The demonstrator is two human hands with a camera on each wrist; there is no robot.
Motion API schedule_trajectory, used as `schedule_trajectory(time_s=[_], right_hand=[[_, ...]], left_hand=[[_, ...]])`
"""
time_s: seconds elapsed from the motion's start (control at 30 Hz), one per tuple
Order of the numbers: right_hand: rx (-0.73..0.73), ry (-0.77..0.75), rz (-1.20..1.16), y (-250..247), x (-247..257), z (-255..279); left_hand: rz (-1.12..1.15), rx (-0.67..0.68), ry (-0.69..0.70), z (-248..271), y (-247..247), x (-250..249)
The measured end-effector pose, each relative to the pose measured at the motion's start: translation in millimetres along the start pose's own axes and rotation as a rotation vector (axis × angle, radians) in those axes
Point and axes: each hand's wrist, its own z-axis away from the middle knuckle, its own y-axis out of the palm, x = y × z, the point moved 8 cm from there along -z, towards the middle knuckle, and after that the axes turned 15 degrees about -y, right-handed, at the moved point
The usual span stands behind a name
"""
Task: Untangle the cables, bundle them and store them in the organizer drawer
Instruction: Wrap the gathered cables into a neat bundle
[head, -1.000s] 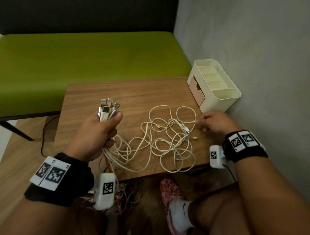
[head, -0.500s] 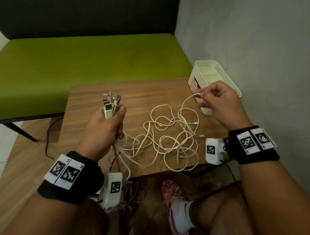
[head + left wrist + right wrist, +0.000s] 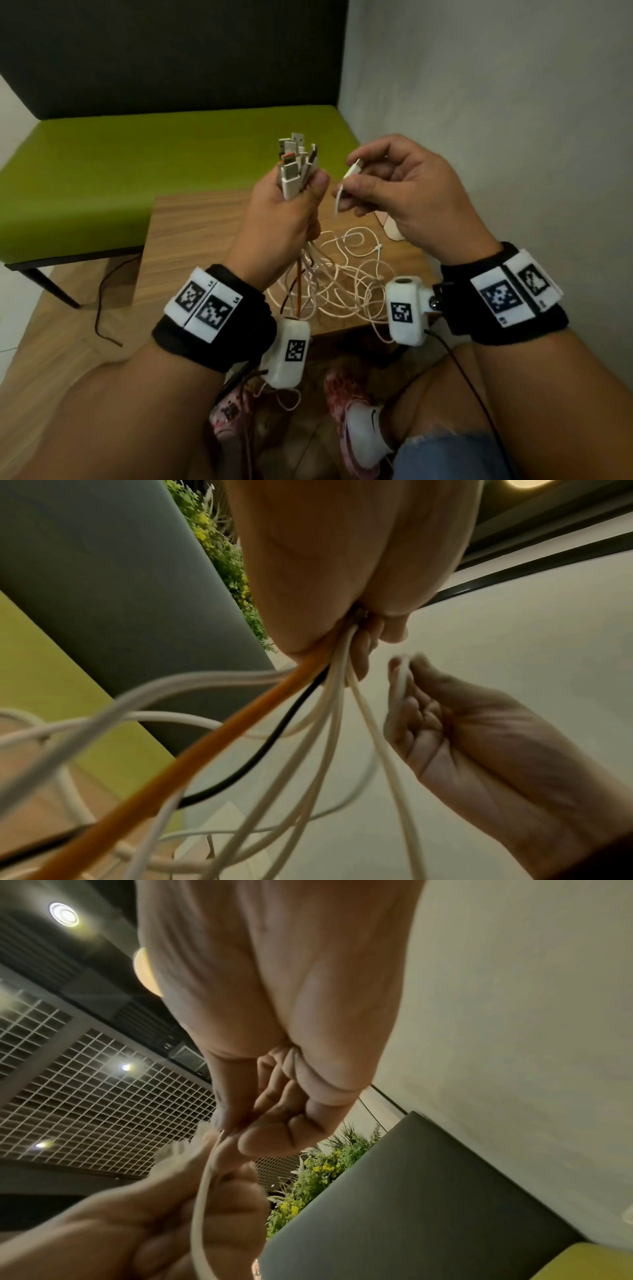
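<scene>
My left hand [image 3: 287, 212] is raised above the table and grips a bunch of cable plugs [image 3: 297, 161], their ends pointing up. White, orange and black cords [image 3: 240, 737] hang from its fist to a tangle of white cables [image 3: 339, 277] on the wooden table [image 3: 191, 233]. My right hand [image 3: 394, 185] is just right of the bunch and pinches one white cable end [image 3: 352, 169] between thumb and fingers; its cord [image 3: 202, 1191] drops down. The organizer [image 3: 390, 229] is almost hidden behind my right hand.
A green bench [image 3: 137, 164] with a dark backrest runs behind the table. A grey wall [image 3: 496, 120] stands close on the right. A black cord [image 3: 102, 308] lies on the floor at left. My knees and shoes [image 3: 356, 421] are below the table's near edge.
My right hand took a cable end from the table by the organizer and lifted it left, up beside the bunch. My left hand rose with its plugs.
</scene>
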Motion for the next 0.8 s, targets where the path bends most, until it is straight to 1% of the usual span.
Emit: schedule_trajectory(time_s=[0.13,0.2,0.3,0.37,0.4,0.43,0.47,0.5,0.53,0.57,0.63,0.67,0.7,0.77,0.8], right_hand=[[-0.008,-0.049,0.099,-0.1,21.9,7.9],[-0.020,-0.069,0.139,-1.6,31.3,10.6],[-0.093,-0.088,0.161,-7.7,38.2,10.4],[-0.115,-0.071,0.207,-9.6,35.0,9.4],[-0.105,-0.057,0.207,-6.4,32.2,10.1],[-0.089,-0.032,0.153,-1.1,25.0,11.8],[-0.067,0.010,0.044,6.9,18.0,15.8],[-0.029,0.066,-0.092,18.5,8.8,22.7],[0.034,0.132,-0.164,30.7,-2.1,32.2],[0.134,0.199,-0.127,43.5,-12.9,44.2],[0.348,0.309,0.143,61.8,-35.5,72.5],[0.393,0.339,0.235,67.2,-42.7,83.6],[0.395,0.365,0.247,71.1,-48.0,91.5],[0.344,0.424,0.114,78.6,-50.8,98.4],[0.344,0.462,0.026,83.6,-48.3,101.2]], left_hand=[[-0.027,0.067,0.033,13.0,18.3,-16.4],[-0.002,0.130,0.004,15.8,21.2,-17.2],[0.058,0.241,-0.091,20.0,28.5,-10.1],[0.077,0.262,-0.110,22.2,30.5,-7.0],[0.079,0.241,-0.105,21.5,28.7,-6.2],[0.075,0.214,-0.096,20.8,26.2,-7.1],[0.068,0.193,-0.088,20.6,23.8,-8.7],[0.066,0.177,-0.082,20.7,21.1,-11.4],[0.078,0.168,-0.080,20.7,17.5,-14.1],[0.104,0.152,-0.089,21.0,12.6,-17.6],[0.143,0.095,-0.130,19.1,-1.4,-22.1],[0.145,0.076,-0.157,17.8,-6.9,-22.6],[0.148,0.075,-0.183,18.0,-9.9,-23.1],[0.167,0.086,-0.232,20.0,-12.2,-21.2],[0.179,0.090,-0.251,21.3,-12.7,-20.3]])
